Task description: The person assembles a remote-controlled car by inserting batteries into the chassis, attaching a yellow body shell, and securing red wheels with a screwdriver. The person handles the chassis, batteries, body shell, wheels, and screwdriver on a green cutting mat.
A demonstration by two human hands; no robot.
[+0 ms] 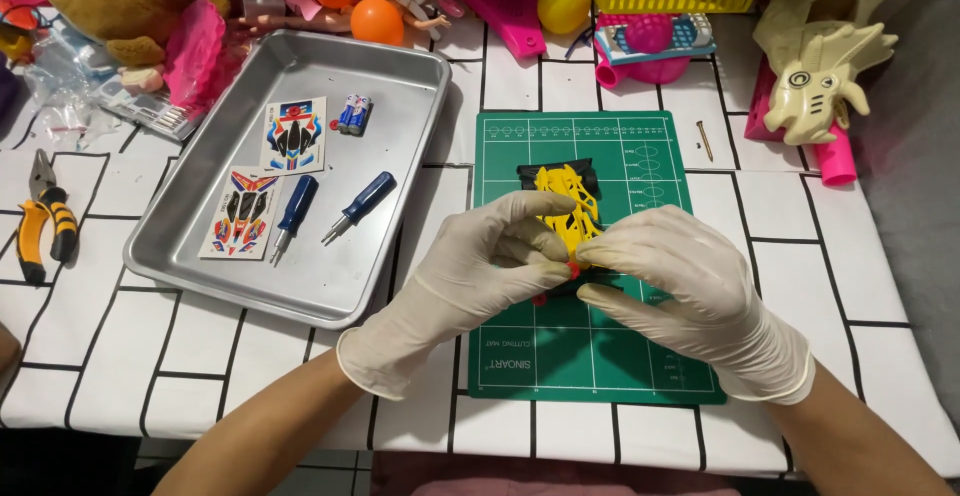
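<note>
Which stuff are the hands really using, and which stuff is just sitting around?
In use:
left hand
right hand
yellow toy car
green cutting mat

Lying about:
metal tray
two blue screwdrivers
sticker sheets
pliers
orange balls

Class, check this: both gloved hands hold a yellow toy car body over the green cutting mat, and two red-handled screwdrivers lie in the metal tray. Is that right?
Not quite. The two screwdrivers in the metal tray have blue handles, not red, as the head view shows. The rest holds: left hand and right hand hold the yellow car body over the green mat.
</note>
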